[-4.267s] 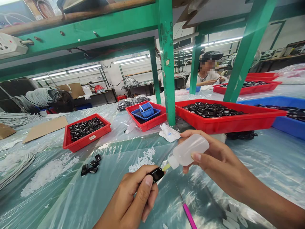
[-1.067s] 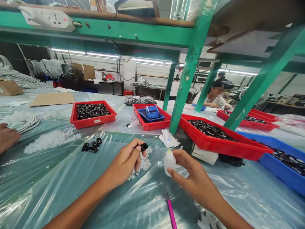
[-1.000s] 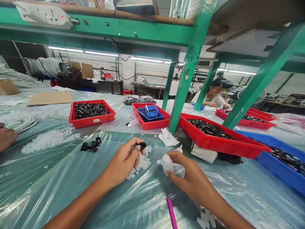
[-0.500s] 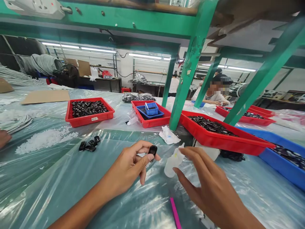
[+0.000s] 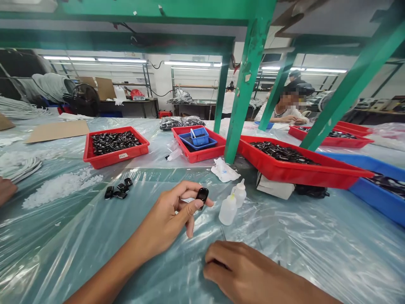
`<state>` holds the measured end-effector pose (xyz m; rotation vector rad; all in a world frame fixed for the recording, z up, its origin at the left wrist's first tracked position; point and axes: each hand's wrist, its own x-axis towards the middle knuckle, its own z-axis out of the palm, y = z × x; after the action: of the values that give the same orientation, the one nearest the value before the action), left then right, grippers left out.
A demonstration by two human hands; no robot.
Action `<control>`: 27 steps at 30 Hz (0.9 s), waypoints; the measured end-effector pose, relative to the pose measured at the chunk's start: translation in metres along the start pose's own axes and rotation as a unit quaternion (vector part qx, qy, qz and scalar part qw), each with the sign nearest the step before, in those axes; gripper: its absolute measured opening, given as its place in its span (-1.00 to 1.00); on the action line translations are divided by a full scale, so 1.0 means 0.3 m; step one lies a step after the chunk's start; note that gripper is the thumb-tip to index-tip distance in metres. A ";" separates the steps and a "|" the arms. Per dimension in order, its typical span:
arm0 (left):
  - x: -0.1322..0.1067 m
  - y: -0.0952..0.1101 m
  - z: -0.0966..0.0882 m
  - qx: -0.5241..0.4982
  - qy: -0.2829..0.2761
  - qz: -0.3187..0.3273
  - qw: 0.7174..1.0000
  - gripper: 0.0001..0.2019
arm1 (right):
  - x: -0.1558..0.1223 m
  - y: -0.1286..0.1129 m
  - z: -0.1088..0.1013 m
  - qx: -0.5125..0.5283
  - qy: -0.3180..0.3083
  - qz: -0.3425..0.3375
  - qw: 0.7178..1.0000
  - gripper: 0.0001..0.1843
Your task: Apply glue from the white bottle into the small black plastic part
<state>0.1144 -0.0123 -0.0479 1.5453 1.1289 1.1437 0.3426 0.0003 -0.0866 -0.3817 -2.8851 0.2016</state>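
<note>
Between thumb and fingers, my left hand [image 5: 180, 207] pinches a small glossy black plastic casing [image 5: 202, 194], raised over the table. My right hand [image 5: 234, 264] is curled low over the table with its fingers closed, covering the place of a thin pink tool. A thin grey tip [image 5: 223, 232] sticks out beyond the knuckles; the rest is hidden. Two translucent squeeze bottles stand between and beyond the hands, a front bottle [image 5: 228, 210] and a rear bottle [image 5: 240, 194]. Left of my left hand lie several loose black casings [image 5: 119, 194].
A red tray [image 5: 117, 159] of black parts stands at left. Another red tray [image 5: 202, 158] holds blue bins [image 5: 200, 137]. At right, a larger red tray [image 5: 303, 175] overlaps a blue tray [image 5: 376, 198]. A green post [image 5: 242, 97] rises behind the bottles. Another person's hand [image 5: 6, 190] shows at far left.
My right hand has left the squeeze bottles, moved down toward me and closed over the pink tool's place. My left hand still holds the casing. The view has tilted slightly.
</note>
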 end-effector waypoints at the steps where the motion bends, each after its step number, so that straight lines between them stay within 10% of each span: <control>1: -0.002 -0.001 0.001 0.003 -0.002 -0.002 1.000 -0.74 | -0.001 0.002 -0.021 0.016 0.007 0.002 1.000 -0.77; 9: -0.019 0.005 0.014 0.083 -0.039 -0.003 0.996 -0.77 | 0.001 0.062 -0.201 0.363 0.180 0.133 0.905 -0.85; 17: -0.048 0.012 0.032 0.111 -0.087 -0.021 0.990 -0.78 | 0.022 0.067 -0.190 0.473 0.287 0.142 0.821 -0.93; 27: -0.056 0.019 0.029 0.126 -0.131 -0.033 0.983 -0.74 | 0.024 0.051 -0.171 0.344 0.321 0.078 0.879 -0.80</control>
<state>0.1210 -0.0309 -0.0470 1.7774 1.1670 0.7467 0.3519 0.0223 -0.0380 -0.4317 -1.9599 0.9011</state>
